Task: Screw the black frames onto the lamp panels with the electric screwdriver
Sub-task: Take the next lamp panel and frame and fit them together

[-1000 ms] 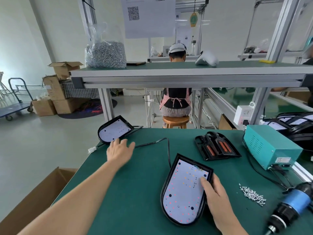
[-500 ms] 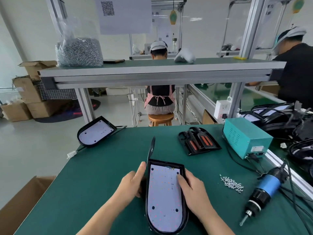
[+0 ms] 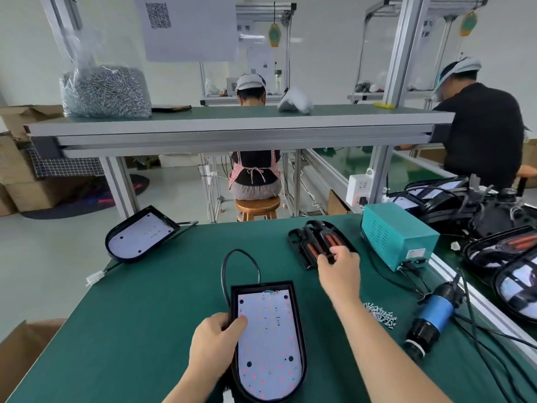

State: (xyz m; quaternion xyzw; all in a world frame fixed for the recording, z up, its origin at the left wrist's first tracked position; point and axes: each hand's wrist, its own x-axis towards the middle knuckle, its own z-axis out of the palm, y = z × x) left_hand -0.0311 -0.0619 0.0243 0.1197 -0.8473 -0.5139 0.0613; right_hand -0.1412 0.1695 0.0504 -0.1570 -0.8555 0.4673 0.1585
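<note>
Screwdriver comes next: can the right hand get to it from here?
Probably yes: the right hand, pinching the black frames, has bare mat between it and the electric screwdriver; only loose screws lie near that path.

Showing matt, dark green matting over the counter (image 3: 139,330), faintly fibrous and without glare. Edging the near lamp panel (image 3: 268,347) in glossy black plastic, around a smooth white board giving a soft sheen. Reflecting light off the black frame (image 3: 315,242), also glossy moulded plastic. Coating the power supply box (image 3: 398,237) in semi-matt teal paint over sheet metal. Wrapping the electric screwdriver (image 3: 433,318) in smooth blue and black plastic. Glinting as bright bare metal in the loose screws (image 3: 380,312) and inside the crinkled clear plastic bag (image 3: 104,91). Running brushed aluminium along the shelf rail (image 3: 232,132). Looking varnished and wooden at the stool (image 3: 257,205), plain brown cardboard at the boxes (image 3: 29,187).
</note>
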